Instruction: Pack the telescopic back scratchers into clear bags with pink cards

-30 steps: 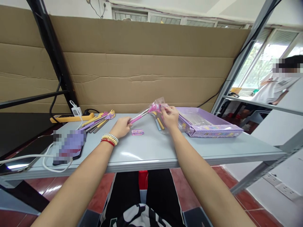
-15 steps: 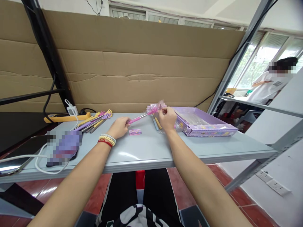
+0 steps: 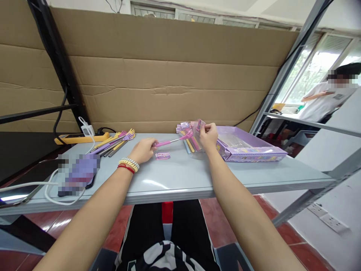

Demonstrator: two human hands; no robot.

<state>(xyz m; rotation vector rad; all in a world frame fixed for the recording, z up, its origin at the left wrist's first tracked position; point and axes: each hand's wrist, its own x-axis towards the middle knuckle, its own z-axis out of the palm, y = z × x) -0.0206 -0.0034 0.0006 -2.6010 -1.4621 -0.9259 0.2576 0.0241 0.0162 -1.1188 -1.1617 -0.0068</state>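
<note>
My left hand (image 3: 145,149) is closed around the handle end of a pink stick (image 3: 165,143) with a metal shaft and a pink hand-shaped head. My right hand (image 3: 208,136) pinches a clear wrapper with a pink printed top (image 3: 200,125), just right of the stick's head. Beneath and behind them lie several wrapped sticks (image 3: 189,144), blue, yellow and pink. A small purple printed card (image 3: 163,156) rests on the table below the held stick. Several unwrapped yellow, purple and grey sticks (image 3: 113,145) lie in a pile to the left.
On the right of the grey table (image 3: 175,177) stands an open purple box (image 3: 251,155) with clear plastic inside. At left are a purple phone (image 3: 80,175), a white cable and a yellow power strip (image 3: 70,140). A person (image 3: 324,98) is in the right background.
My right hand has moved right with the wrapper, which has come away from the pink stick. The stick's head is now bare. The view has shifted slightly.
</note>
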